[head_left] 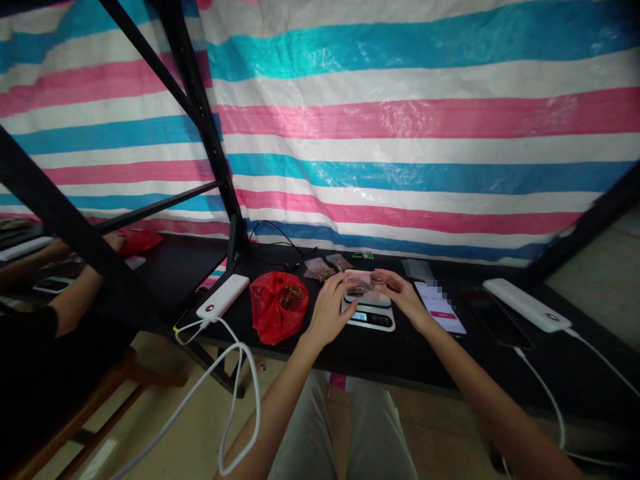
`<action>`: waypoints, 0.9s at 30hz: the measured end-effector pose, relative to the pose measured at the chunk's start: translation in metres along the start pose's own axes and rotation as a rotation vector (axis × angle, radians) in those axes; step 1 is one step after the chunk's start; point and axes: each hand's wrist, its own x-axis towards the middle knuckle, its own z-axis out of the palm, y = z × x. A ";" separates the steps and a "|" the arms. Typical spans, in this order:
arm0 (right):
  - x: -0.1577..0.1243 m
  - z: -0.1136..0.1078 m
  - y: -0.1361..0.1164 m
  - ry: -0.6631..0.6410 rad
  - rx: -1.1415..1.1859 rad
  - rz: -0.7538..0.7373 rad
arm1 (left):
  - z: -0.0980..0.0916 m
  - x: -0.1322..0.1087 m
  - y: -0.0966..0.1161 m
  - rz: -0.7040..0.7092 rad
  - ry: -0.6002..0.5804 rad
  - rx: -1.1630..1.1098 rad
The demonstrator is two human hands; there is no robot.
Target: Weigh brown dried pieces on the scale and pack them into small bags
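Note:
A small digital kitchen scale (371, 315) sits on the black table (400, 353) in front of me. A small clear bag of brown bits (364, 287) lies on its platform. My left hand (334, 303) rests on the scale's left side, fingers curled at the bag's edge. My right hand (400, 293) is at the right side, fingers pinched on the same bag. A red plastic bag (277, 305) holding brown bits lies open to the left of the scale.
Two more small filled bags (327, 267) lie behind the scale. A phone with a lit screen (440, 308) lies to the right, a dark phone (497, 320) beyond it. White power banks (223, 297) (527, 305) trail cables. Another person's arms (75, 293) are at far left.

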 end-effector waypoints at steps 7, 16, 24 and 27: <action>-0.027 -0.062 0.024 0.160 -0.246 0.071 | 0.075 0.072 -0.040 0.091 -0.511 0.153; -0.017 -0.061 0.025 0.150 -0.258 -0.033 | 0.090 0.078 -0.055 -0.040 -0.439 -0.082; 0.007 -0.043 -0.026 0.014 -0.564 -0.327 | 0.076 0.077 -0.043 -0.277 -0.424 -0.838; 0.014 -0.041 -0.047 -0.046 -0.717 -0.410 | 0.069 0.077 -0.040 -0.290 -0.343 -0.955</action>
